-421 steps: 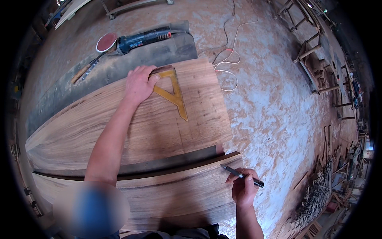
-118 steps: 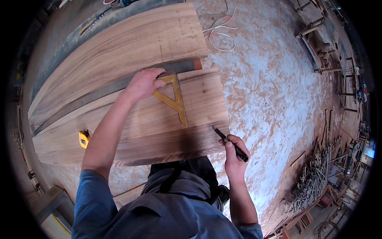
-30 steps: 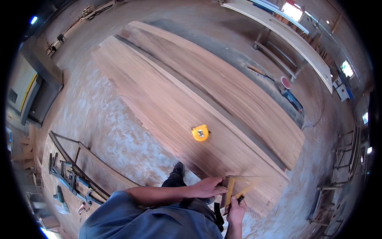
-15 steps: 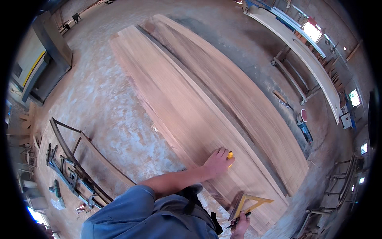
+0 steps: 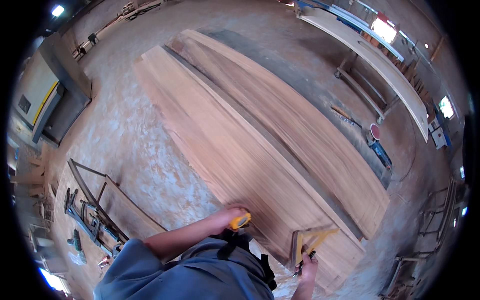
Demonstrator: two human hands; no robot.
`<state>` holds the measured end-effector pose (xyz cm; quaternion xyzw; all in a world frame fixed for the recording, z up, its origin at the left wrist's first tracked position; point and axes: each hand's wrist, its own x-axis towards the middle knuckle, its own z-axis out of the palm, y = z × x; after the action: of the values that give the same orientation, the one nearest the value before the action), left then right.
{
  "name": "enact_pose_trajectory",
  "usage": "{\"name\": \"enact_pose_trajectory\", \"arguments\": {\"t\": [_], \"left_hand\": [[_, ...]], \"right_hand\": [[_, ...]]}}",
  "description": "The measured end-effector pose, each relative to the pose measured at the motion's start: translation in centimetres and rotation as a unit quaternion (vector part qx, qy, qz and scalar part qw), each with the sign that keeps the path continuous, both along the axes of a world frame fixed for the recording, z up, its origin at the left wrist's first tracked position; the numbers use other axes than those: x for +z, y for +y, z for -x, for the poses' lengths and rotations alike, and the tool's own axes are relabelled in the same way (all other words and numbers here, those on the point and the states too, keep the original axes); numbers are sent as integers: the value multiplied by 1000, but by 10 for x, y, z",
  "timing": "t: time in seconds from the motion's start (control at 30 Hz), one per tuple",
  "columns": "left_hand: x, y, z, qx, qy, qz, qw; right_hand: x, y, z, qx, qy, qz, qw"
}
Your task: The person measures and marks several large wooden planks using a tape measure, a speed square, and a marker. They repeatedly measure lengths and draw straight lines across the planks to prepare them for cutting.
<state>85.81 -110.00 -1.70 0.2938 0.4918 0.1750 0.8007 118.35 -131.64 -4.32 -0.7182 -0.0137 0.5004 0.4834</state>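
My left hand [image 5: 227, 218] is closed round a yellow tape measure [image 5: 240, 221], held near my body by the near edge of a long wooden panel [image 5: 215, 145]. On the panel's near end lies a triangular square [image 5: 320, 235] with yellow arms and a dark wooden stock. My right hand [image 5: 308, 270] is closed on a dark, pen-like marker [image 5: 298, 270], its fingers at the square's lower corner. Whether they also grip the square, I cannot tell.
A second wooden panel [image 5: 295, 125] lies beyond the first, with a dark gap between. An angle grinder [image 5: 380, 150] rests past its far edge. At the left stand a metal frame [image 5: 135, 205] and several clamps [image 5: 82, 215]. A wheeled trestle [image 5: 367, 87] carries a long board.
My left hand has drawn back from the panel's surface toward my body, bringing the tape measure. My right hand and the square have shifted slightly up in the view, which has itself moved.
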Motion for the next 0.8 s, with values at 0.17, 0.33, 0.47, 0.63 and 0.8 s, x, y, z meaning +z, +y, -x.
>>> {"name": "enact_pose_trajectory", "arguments": {"t": [0.17,0.33,0.47,0.63,0.8], "left_hand": [[13,-13,25,123,-145,181,965],[15,-15,17,167,-183,151,957],[19,-8,22,164,-236,189,939],[22,9,43,157,-295,218,917],[21,35,78,169,-341,213,900]], "right_hand": [[5,23,-5,-79,60,-93,991],[12,49,-12,-39,66,-68,995],[25,87,-24,-13,37,-80,996],[31,161,-42,-8,12,-106,994],[-2,249,-68,-71,47,-113,990]]}}
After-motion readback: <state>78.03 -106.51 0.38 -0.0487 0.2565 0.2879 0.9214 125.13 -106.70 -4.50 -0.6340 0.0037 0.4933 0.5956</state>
